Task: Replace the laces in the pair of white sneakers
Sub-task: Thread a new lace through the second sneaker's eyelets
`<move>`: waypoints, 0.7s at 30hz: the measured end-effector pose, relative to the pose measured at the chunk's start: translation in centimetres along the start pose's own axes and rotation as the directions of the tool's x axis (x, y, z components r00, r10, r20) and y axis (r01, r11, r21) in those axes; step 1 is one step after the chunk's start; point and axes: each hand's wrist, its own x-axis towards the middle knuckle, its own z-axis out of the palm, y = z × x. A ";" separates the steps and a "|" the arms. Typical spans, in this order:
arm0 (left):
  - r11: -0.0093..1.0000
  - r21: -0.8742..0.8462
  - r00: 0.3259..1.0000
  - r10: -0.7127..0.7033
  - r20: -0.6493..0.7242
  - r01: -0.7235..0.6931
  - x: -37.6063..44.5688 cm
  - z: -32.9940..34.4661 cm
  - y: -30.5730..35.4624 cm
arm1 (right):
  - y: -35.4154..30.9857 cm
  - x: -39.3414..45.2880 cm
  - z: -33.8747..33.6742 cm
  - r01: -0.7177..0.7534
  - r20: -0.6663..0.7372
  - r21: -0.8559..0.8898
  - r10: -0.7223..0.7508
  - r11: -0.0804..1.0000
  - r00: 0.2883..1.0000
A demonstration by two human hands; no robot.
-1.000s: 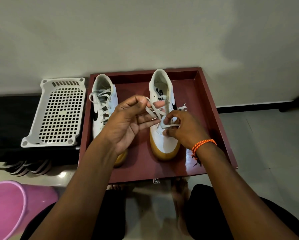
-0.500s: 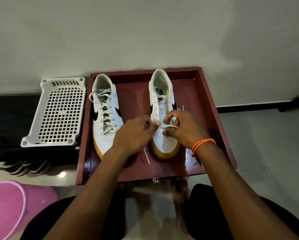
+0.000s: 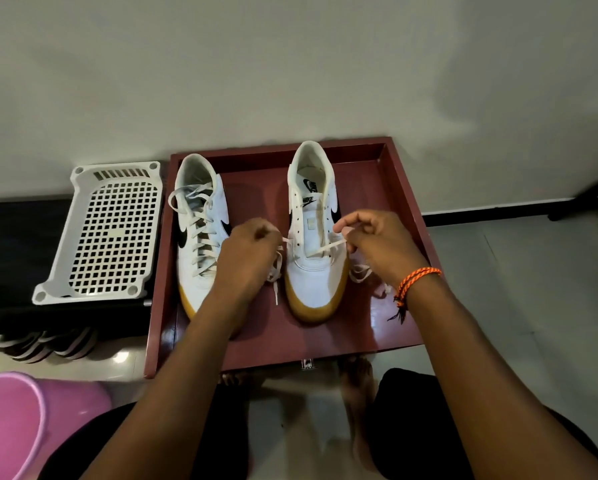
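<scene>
Left of the tray centre, one sneaker is fully laced; the other sneaker has only its lowest lace crossing, each end pinched by left hand and right hand.

A dark red wooden tray with raised sides carries two white sneakers with gum-coloured soles, the laced sneaker on the left and the mostly unlaced sneaker right of it, apart.

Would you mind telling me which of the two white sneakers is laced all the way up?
The left sneaker, beside the white basket: its lace crisscrosses every eyelet. The right sneaker has only one lace crossing near the toe, pulled by both hands.
</scene>
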 end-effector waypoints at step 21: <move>0.921 -0.350 0.975 0.106 -0.195 -0.170 -1.2 0.3 2.1 | -2.1 -0.3 -1.3 0.171 0.046 0.711 -0.288 0.682 0.956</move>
